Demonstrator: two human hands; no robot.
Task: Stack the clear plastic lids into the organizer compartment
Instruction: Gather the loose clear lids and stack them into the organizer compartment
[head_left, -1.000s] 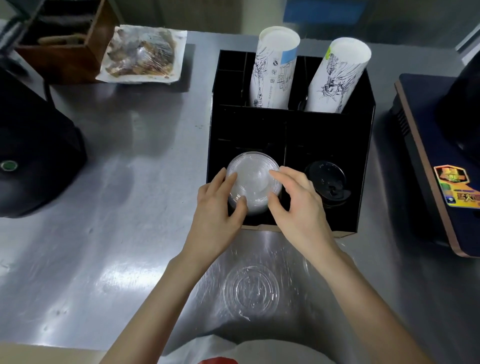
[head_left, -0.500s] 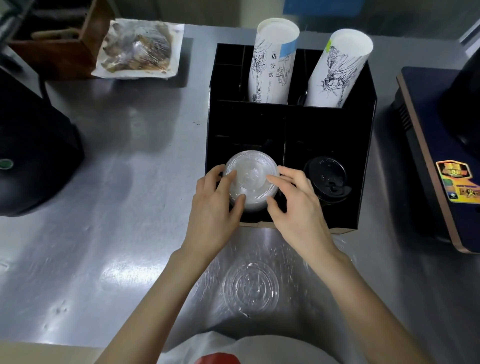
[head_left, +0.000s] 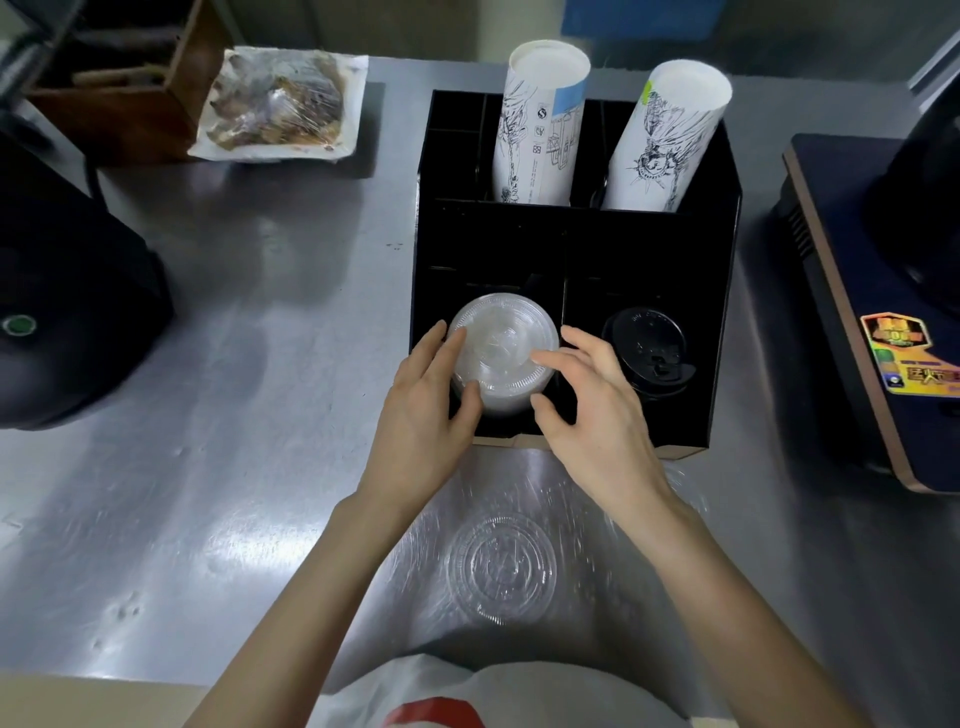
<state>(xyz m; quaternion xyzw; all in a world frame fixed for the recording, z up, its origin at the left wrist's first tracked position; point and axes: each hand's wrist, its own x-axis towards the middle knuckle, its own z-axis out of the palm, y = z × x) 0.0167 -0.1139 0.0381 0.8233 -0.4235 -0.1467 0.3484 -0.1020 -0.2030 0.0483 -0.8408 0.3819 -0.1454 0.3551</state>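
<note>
A stack of clear plastic lids, ribbed at the rims and frosted where layered, is clasped by the left hand in the organizer's front-left compartment. The right hand is spread loosely, its fingertips touching the top lid. Black lids are seen beyond it.

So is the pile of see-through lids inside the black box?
Inside: the clear lid stack sits in the organizer's front-left compartment, beside the black lids.

Café or drink-shop counter suggested: stainless worktop, black organizer stocked with paper cup stacks (printed), black lids; probably commercial.
</note>
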